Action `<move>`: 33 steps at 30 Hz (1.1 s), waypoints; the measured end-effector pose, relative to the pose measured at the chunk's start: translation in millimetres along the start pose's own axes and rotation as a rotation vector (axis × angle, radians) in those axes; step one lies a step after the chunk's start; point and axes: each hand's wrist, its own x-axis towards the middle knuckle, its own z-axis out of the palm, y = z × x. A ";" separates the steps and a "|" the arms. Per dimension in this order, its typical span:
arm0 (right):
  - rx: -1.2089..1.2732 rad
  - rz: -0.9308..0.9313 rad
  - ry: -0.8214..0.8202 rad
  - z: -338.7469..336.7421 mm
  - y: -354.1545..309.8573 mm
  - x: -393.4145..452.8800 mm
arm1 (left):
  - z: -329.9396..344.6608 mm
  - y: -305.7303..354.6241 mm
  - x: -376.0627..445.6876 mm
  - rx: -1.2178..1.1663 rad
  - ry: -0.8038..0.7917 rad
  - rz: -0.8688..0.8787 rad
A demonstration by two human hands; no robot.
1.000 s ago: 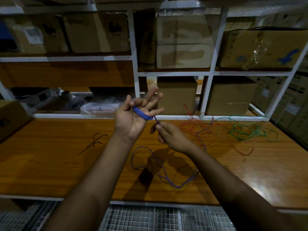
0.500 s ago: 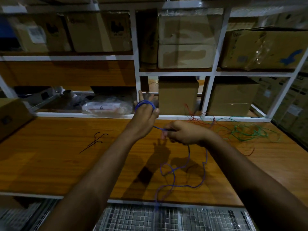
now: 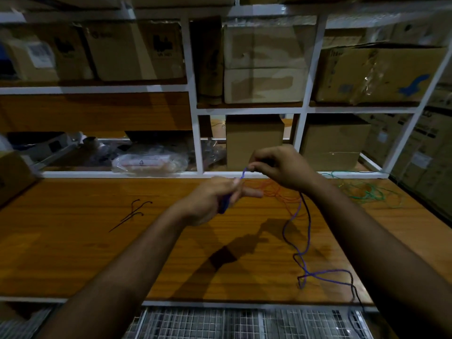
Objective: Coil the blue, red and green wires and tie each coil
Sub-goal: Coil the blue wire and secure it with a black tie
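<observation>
My left hand (image 3: 210,199) is raised over the wooden table (image 3: 73,253) and grips a small coil of the blue wire (image 3: 304,231) wound around its fingers. My right hand (image 3: 281,167) is just above and to the right, pinching the same wire near the coil. The loose rest of the blue wire hangs under my right wrist and lies in loops toward the table's front right edge. A tangle of red wire (image 3: 283,194) lies behind my hands. The green wire (image 3: 367,192) is a loose heap at the back right.
Several black cable ties (image 3: 133,212) lie on the table's left half. White shelving (image 3: 198,143) with cardboard boxes (image 3: 254,143) stands behind the table. A plastic bag (image 3: 149,162) lies on the lowest shelf. A box corner (image 3: 12,174) juts in at the left. Wire mesh (image 3: 220,324) lies below the front edge.
My left hand turned over and dropped lower with the coil. My right hand rose up and to the right, drawing the blue wire along; the loose loops slid rightward on the table.
</observation>
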 end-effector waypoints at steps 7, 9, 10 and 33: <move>0.486 0.146 -0.093 38.5 -19.1 -2.4 | -17.3 4.9 -2.6 -1.146 -0.185 0.297; 0.750 0.199 -0.177 53.0 -19.9 -5.2 | -26.2 9.4 -4.9 -1.238 -0.083 0.403; 0.888 0.242 -0.225 61.1 -17.9 -7.2 | -31.2 13.6 -7.5 -1.282 -0.031 0.461; 0.163 0.135 -0.502 -8.2 -8.9 -0.2 | -26.5 -38.8 2.2 0.583 0.074 -0.145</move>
